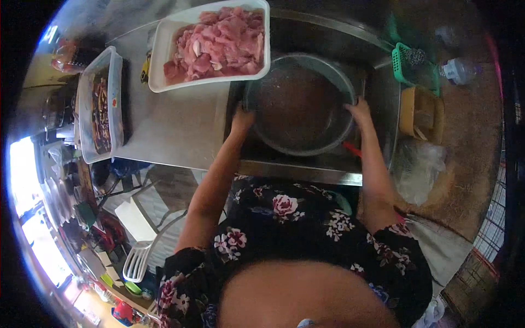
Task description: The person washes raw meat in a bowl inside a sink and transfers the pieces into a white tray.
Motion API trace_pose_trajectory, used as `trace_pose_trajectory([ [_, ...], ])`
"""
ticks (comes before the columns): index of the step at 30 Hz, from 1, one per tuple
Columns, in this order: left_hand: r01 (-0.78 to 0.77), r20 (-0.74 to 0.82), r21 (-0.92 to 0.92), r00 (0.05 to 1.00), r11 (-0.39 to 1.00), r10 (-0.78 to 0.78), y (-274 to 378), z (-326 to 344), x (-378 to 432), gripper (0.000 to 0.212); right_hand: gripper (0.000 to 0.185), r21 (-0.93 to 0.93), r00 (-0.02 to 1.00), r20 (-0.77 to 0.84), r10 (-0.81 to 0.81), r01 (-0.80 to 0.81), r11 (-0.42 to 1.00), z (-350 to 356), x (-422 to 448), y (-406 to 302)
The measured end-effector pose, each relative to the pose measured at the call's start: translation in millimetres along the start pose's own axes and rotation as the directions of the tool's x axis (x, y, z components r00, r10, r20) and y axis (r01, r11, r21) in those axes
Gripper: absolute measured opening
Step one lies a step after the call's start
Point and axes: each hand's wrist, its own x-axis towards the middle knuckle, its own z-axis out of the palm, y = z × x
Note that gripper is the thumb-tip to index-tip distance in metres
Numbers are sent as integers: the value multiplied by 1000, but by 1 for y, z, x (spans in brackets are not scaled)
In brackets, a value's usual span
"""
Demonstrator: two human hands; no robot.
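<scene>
A large round basin (305, 152) stands in the sink before me, with murky, reddish-brown contents. My left hand (245, 119) grips its left rim, the fingers partly hidden in shadow. On the opposite side my right hand (359, 110) holds the rim with the thumb over the edge. A white tray (158, 61) heaped with raw sliced meat (221, 45) rests at the upper left of the basin. Something red and thin (352, 149) lies by the basin's lower right edge.
A clear plastic container (116, 102) with dark marinated-looking food stands on the steel counter (176, 123) at left. To the right are a green basket (400, 65) with a metal scourer, a tan container (408, 110), a plastic bottle (456, 71) and a clear plastic bag (418, 172).
</scene>
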Motion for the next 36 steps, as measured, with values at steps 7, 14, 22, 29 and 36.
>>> trace_pose_trajectory([
  [7, -102, 133, -197, 983, 975, 129, 41, 9, 4, 40, 52, 534, 982, -140, 124, -31, 845, -39, -6, 18],
  [14, -359, 173, -111, 911, 927, 374, 27, 63, 44, 34, 34, 513, 934, -338, -117, 287, 809, -109, -48, -44],
  [22, -413, 391, 618, 900, 669, 194, 90, 107, -3, 53, 28, 125, 776, -547, -315, 448, 885, -106, -74, -71],
  [29, -282, 268, 178, 936, 943, 229, 83, 126, 13, 49, 24, -180, 691, -565, -450, 429, 885, -102, -129, -103],
  [36, -170, 247, 51, 957, 984, 153, 85, 113, 27, 45, 23, -336, 591, -473, -654, 565, 754, -103, -145, -100],
])
